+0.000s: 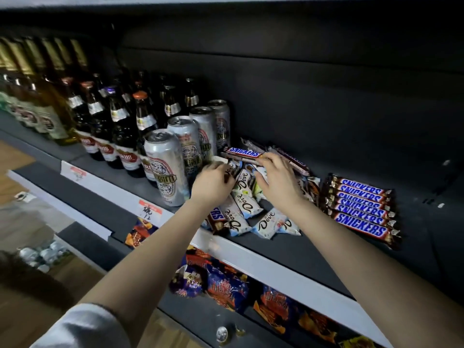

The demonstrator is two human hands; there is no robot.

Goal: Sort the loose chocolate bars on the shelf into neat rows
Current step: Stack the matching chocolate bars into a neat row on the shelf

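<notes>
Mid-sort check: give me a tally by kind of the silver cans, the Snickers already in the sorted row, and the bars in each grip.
Silver cans: 4
Snickers in the sorted row: 6
Snickers bar in right hand grip: 1
Dove bar in left hand grip: 1
Total: 12
The loose pile is partly hidden, so it is not counted.

Cans (175,156) left of Snickers row (361,209)

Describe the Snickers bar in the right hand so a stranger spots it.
On the dark shelf, right of the silver cans, lies a jumble of white Dove bars. Above it, the right hand pinches one brown Snickers bar, the only Snickers in a hand.
</notes>
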